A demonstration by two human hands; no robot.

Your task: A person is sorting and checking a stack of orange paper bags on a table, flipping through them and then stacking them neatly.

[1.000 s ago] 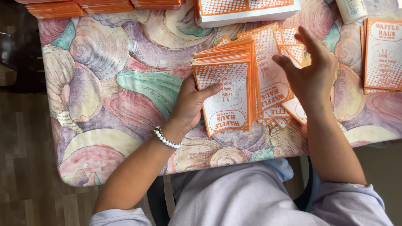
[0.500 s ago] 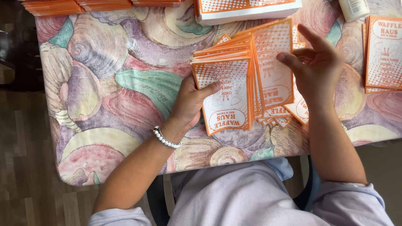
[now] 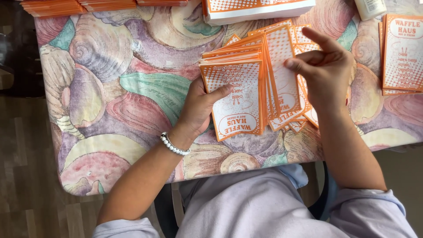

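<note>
Head view. The left hand [image 3: 200, 105] clasps a fanned stack of orange-and-white paper bags [image 3: 235, 94] from its left edge, thumb pressed across the top bag's face, above a table covered in a seashell-patterned cloth [image 3: 110, 88]. The right hand [image 3: 328, 72] pinches one bag of the fan [image 3: 282, 66] between thumb and fingers (index finger raised and extended). A second pile of like bags [image 3: 403, 55] lies at the table's right edge, well apart; a white-and-orange box [image 3: 255, 9] sits at the far edge.
</note>
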